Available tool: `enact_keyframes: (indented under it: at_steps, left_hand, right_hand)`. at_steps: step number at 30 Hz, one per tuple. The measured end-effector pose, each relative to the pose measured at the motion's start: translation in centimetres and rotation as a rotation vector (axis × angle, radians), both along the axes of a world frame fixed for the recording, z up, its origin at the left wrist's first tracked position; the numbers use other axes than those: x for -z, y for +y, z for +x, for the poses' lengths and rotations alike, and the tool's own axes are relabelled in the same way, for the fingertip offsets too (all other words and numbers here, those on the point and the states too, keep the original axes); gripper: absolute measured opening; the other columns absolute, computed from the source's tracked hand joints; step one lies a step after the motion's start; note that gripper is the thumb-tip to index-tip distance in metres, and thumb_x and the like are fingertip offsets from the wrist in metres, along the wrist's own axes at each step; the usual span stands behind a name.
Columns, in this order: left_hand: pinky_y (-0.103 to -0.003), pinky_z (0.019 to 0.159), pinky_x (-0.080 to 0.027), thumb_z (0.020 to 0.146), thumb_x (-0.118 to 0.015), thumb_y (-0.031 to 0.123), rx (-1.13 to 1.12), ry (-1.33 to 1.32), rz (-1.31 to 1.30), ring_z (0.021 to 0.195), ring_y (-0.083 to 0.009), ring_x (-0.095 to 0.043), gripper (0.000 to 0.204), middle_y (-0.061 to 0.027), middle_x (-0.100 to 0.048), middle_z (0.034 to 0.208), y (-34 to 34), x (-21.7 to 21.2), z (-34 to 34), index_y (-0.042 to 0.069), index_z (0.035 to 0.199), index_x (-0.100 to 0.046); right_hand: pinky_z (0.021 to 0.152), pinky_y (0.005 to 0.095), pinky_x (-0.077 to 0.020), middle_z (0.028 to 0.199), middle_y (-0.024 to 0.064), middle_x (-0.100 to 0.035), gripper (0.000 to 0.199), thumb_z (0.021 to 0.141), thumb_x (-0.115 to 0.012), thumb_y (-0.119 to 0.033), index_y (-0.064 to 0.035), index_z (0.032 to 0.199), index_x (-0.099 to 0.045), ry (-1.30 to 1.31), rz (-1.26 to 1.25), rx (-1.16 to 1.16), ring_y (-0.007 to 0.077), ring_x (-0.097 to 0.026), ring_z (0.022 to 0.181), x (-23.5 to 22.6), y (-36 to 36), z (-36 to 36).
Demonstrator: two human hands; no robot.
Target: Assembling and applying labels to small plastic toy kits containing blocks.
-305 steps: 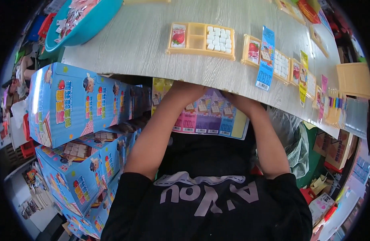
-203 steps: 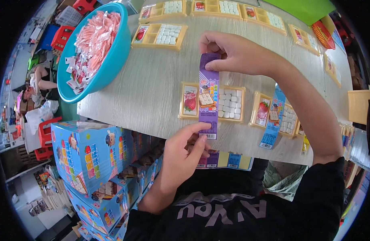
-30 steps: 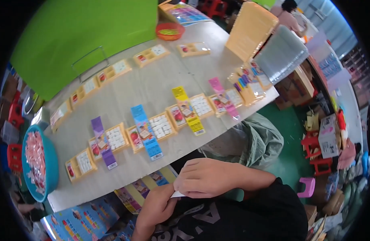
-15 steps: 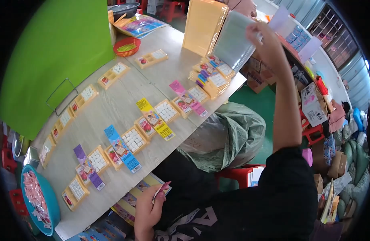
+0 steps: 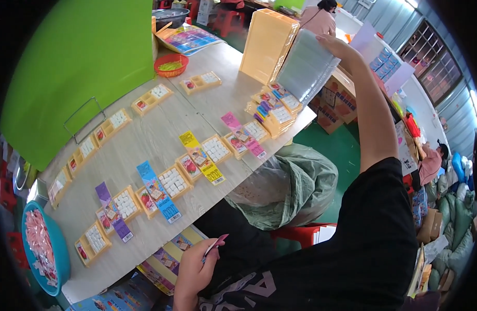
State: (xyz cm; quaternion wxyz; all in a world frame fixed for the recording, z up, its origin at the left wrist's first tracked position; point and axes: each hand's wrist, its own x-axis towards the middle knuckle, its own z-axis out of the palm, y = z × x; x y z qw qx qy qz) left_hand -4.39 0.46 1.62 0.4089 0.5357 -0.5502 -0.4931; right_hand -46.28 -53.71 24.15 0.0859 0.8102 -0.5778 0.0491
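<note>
The left hand [image 5: 194, 269] sits low, below the near edge of the worktop [image 5: 145, 140], its grip pinched narrow on a thin pink card [image 5: 215, 243] seen almost edge-on, so its face cannot be read; the right hand [image 5: 338, 45] is stretched far up past the worktop's far right corner, fingers closed on the top of a stack of clear plastic sheets [image 5: 307, 65], grey-blue and glossy, leaning against tall pale-orange trays [image 5: 267, 44] that stand upright on the worktop.

At the worktop's left end a blue basin [image 5: 59, 259] holds a heap of small pink-and-white wrapped pieces; along the worktop run two rows of shallow yellow compartment trays [image 5: 173, 181], each with white tablets in one cell and a small red picture in another; across the near row lie long cards, purple [image 5: 113, 212], blue [image 5: 158, 192], yellow [image 5: 201, 157] and pink [image 5: 242, 133]; a small orange basket [image 5: 171, 65] with something green inside stands towards the far edge.

The worktop is pale wood grain; a green board [image 5: 72, 67] rises behind it; a bulging grey-green sack [image 5: 290, 186] sits on the green floor to the worktop's right, with another person further off in the room.
</note>
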Motion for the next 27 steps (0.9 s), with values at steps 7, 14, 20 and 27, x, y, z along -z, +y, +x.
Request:
enact_keyframes:
  at_steps: [7, 14, 20, 27]
  left_hand:
    - [-0.033, 0.066, -0.049, 0.095, -0.055, 0.008, 0.045, -0.025, -0.014, 0.069, -0.0232, -0.064, 0.020, -0.0118, -0.065, 0.077, -0.8, -0.4, -0.5, 0.001, 0.109, -0.068]
    - [-0.033, 0.067, -0.049, 0.096, -0.055, 0.009, 0.050, -0.004, 0.021, 0.071, -0.0238, -0.065, 0.020, -0.0123, -0.065, 0.077, -0.7, 0.3, -0.7, 0.001, 0.110, -0.067]
    - [-0.030, 0.064, -0.046, 0.095, -0.052, 0.005, 0.051, 0.006, -0.012, 0.068, -0.0186, -0.060, 0.021, -0.0093, -0.063, 0.075, -0.9, 0.2, -1.0, -0.002, 0.108, -0.066]
    - [-0.035, 0.074, -0.051, 0.096, -0.054, 0.010, 0.067, -0.047, -0.079, 0.080, -0.0269, -0.066, 0.022, -0.0132, -0.067, 0.085, -0.3, 0.7, 0.6, 0.003, 0.112, -0.066]
  right_hand:
    - [0.111, 0.0425, -0.0362, 0.139, 0.0253, -0.054, 0.072, 0.103, -0.032, -0.060, -0.0039, 0.143, -0.050, -0.012, 0.076, 0.054, 0.0367, -0.051, 0.129, -2.4, 2.9, 1.4]
    - [0.107, 0.0429, -0.0390, 0.133, 0.0239, -0.059, 0.072, 0.104, -0.031, -0.060, 0.0008, 0.131, -0.057, 0.087, 0.045, 0.097, 0.0377, -0.054, 0.125, -3.0, 4.3, 2.5]
    - [0.107, 0.0426, -0.0390, 0.136, 0.0217, -0.058, 0.070, 0.104, -0.031, -0.059, -0.0008, 0.133, -0.057, 0.064, 0.028, 0.102, 0.0343, -0.056, 0.124, -3.2, 1.3, 0.2]
    - [0.112, 0.0391, -0.0371, 0.129, 0.0173, -0.060, 0.033, 0.093, -0.050, -0.003, 0.0002, 0.124, -0.061, 0.165, -0.374, -0.270, 0.0315, -0.054, 0.125, -4.1, -6.7, -7.6]
